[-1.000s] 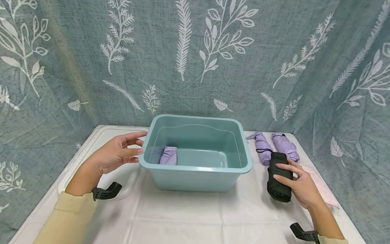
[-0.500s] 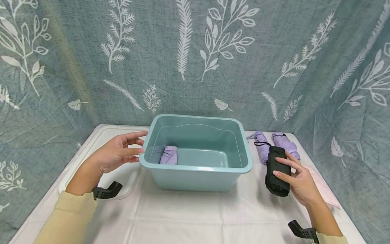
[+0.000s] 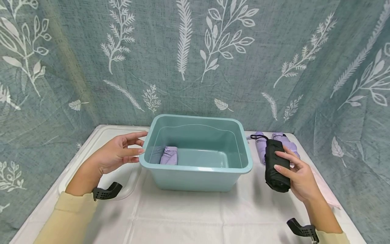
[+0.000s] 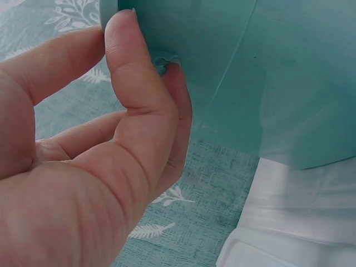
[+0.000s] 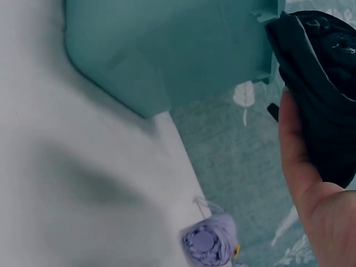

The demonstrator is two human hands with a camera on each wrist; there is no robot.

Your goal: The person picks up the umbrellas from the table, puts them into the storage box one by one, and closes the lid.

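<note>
In front of curtain (image 3: 146, 40), above cloth (image 3: 179, 217): gripping black umbrella (image 3: 273, 161) in right hand (image 3: 301, 178), right of bin (image 3: 195, 181); raised since a second ago, so likely off cloth. Touching rim (image 3: 195, 168) with relaxed left hand (image 3: 117, 150).

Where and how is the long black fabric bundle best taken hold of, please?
I'd grip the bundle around its middle, from the right: its long, narrow body lets a hand span it, as the bare right hand does; the thin black cord loop likely gives a looser hold.
</note>
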